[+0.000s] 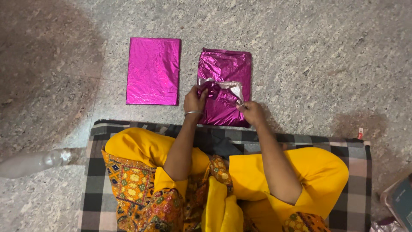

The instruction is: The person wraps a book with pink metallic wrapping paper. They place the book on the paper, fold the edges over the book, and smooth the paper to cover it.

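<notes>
A flat parcel wrapped in crinkled magenta foil (225,68) lies on the stone floor in front of me. Across its middle a flap of the foil (227,86) is turned back, showing its silver underside. My left hand (195,99), with a metal bangle on the wrist, pinches the flap's left end. My right hand (252,112) pinches the flap's right end near the parcel's lower right corner. To the left lies a second flat parcel (153,71), neatly wrapped in smooth magenta foil and untouched.
I sit cross-legged in yellow clothes on a black, grey and white checked mat (343,146). A clear plastic bottle (38,162) lies at the mat's left. A small red object (360,133) rests at the mat's far right corner. A dark box (399,199) shows at bottom right.
</notes>
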